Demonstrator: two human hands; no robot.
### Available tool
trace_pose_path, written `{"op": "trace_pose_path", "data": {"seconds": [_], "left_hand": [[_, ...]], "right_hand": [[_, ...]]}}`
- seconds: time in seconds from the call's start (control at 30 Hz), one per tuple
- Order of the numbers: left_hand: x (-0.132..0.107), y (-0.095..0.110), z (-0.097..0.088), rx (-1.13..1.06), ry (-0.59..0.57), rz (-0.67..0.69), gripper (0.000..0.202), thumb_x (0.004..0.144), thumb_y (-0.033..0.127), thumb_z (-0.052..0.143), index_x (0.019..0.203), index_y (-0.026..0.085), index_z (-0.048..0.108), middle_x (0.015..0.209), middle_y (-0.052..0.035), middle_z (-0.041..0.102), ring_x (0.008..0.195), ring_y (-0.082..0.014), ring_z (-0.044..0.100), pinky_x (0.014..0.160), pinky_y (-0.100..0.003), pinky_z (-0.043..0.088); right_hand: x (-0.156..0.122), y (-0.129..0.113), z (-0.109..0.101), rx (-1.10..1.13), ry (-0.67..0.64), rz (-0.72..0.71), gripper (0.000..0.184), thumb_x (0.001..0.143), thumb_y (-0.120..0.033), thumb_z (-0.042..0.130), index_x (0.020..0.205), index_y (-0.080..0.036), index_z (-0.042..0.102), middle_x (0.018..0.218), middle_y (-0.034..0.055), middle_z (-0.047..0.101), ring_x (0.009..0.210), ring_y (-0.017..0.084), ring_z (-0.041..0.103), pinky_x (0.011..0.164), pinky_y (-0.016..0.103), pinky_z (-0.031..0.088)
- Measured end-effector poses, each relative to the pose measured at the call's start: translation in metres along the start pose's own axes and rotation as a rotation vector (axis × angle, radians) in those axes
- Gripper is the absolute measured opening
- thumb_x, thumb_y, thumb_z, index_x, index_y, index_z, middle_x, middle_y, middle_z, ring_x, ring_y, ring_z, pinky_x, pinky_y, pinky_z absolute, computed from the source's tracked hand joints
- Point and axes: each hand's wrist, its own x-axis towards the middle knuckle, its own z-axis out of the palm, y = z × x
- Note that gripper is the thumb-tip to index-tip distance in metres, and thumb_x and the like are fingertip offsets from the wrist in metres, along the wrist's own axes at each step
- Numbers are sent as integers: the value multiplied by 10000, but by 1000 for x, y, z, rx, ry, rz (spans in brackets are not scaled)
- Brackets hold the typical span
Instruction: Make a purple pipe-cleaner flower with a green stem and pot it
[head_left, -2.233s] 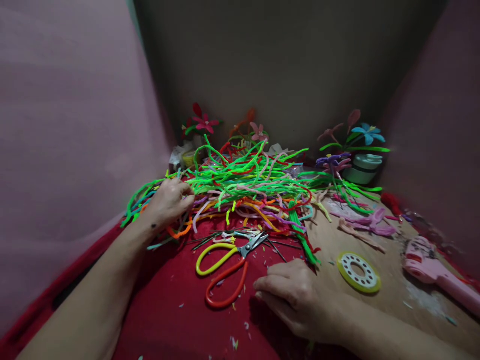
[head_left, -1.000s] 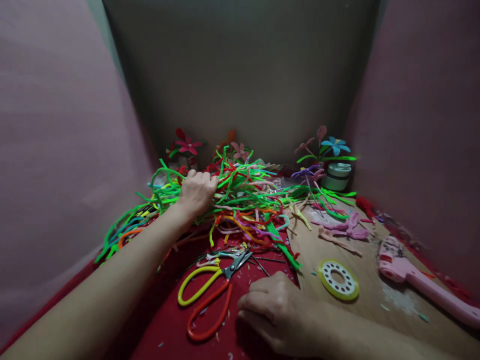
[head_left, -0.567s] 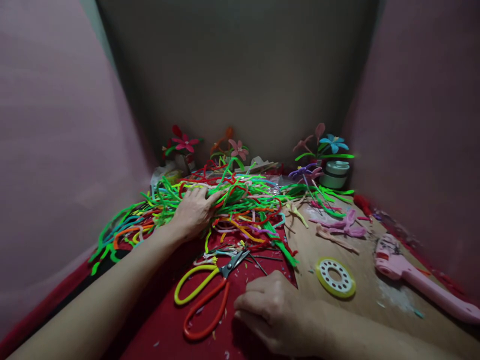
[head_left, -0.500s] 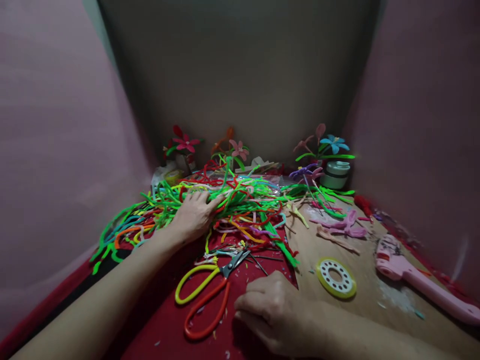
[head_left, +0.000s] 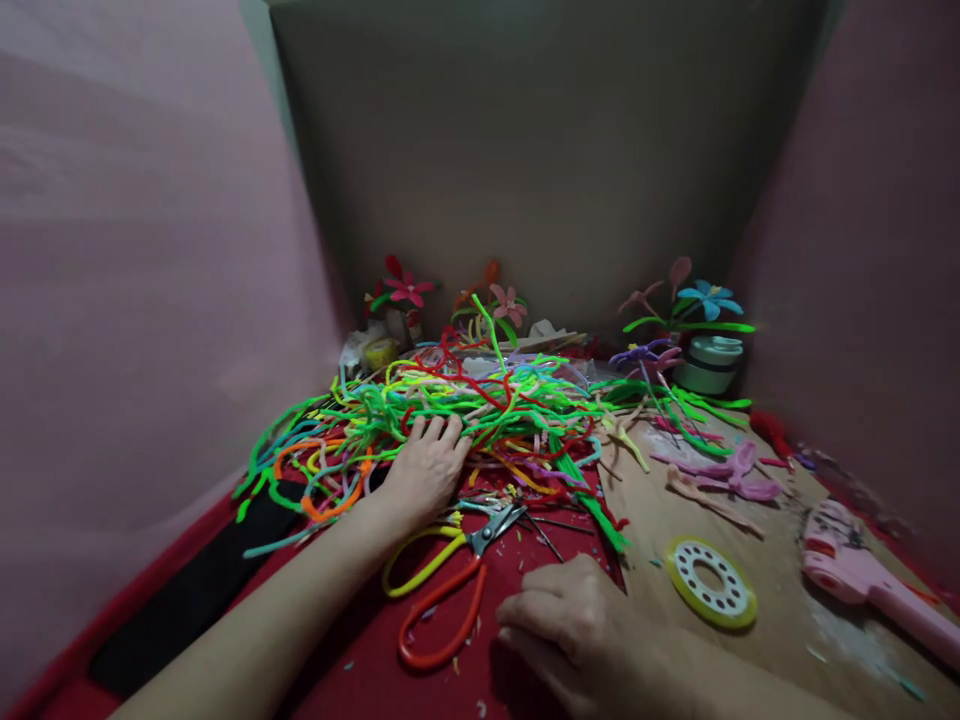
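A heap of fuzzy pipe cleaners (head_left: 517, 405), mostly green with red, orange, yellow and purple ones, spreads across the back of the red cloth (head_left: 360, 640). My left hand (head_left: 429, 468) lies at the heap's near edge, fingers apart, with the fingertips touching the green strands. Nearer to me, my right hand (head_left: 574, 630) rests on the cloth with its fingers curled in; whatever is inside them is hidden. Between my hands lie scissors (head_left: 480, 541) with one yellow and one red handle, blades pointing away. Thin dark sticks (head_left: 544, 538) lie near the blade tips.
On the brown board (head_left: 637, 560) at right lie a yellow-rimmed tape roll (head_left: 712, 583), a pink glue-gun-like tool (head_left: 862, 575) and pink pipe-cleaner pieces (head_left: 739, 472). Pipe-cleaner flowers (head_left: 709, 298) and a lidded jar (head_left: 709, 363) stand behind. A black flat strip (head_left: 199, 590) lies at left.
My left hand has drawn back toward me to the heap's near edge, and strands there have shifted. A green strand now sticks up. My right hand stays curled. The whole view has swung left.
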Motion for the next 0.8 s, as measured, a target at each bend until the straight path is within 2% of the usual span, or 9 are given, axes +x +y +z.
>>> {"op": "trace_pose_path", "data": {"seconds": [0.43,0.6,0.7,0.8], "left_hand": [[-8,8,3,-38,-19,-55,332,875,156,368,1131,135,577,1286,-172,501,1129,-299,477,913,-455,377],[-11,6,1,-78,-22,-54,325,872,170,378,1127,126,575,1288,-183,500,1129,-300,485,909,-453,388],[-12,4,2,-106,-4,-56,323,866,177,388,1126,126,573,1291,-183,498,1137,-308,481,911,-459,386],[-14,3,4,-130,32,-51,330,864,194,394,1139,128,564,1283,-186,501,1132,-313,481,911,-465,384]], "right_hand": [[-1,-3,0,-35,-4,36,198,860,-166,452,746,-163,614,597,7,595,529,110,503,500,254,268],[0,-3,-4,-32,33,55,221,883,-153,418,819,-161,629,638,23,591,581,119,527,540,236,334],[8,-5,-14,-16,83,44,202,880,-143,435,900,-166,635,688,29,601,624,118,543,561,222,368],[33,-4,-36,-88,206,-11,215,876,-142,438,836,-153,649,677,35,589,605,117,531,553,224,383]]}}
